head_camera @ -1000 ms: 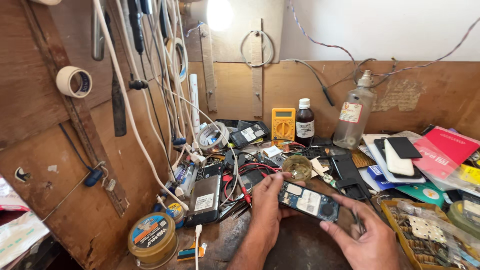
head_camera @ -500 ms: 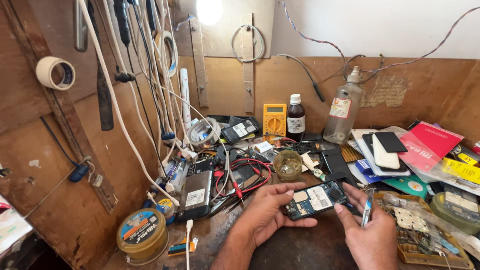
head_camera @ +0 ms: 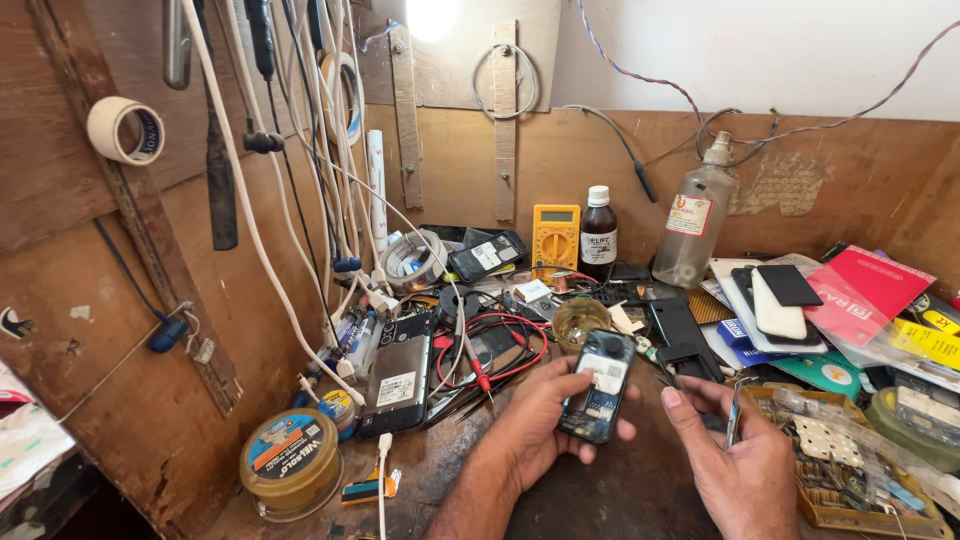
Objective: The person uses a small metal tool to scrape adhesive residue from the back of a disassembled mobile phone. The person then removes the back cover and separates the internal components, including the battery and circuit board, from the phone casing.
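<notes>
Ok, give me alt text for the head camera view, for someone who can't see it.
A person's left hand holds an opened mobile phone upright over a cluttered wooden workbench, while the right hand grips a thin metal tool beside it. A yellow multimeter, bottles and cables lie behind.

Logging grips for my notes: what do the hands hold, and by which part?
Left hand cradles the opened phone by its lower back and sides. Right hand grips a thin tool by its lower shaft.
</notes>
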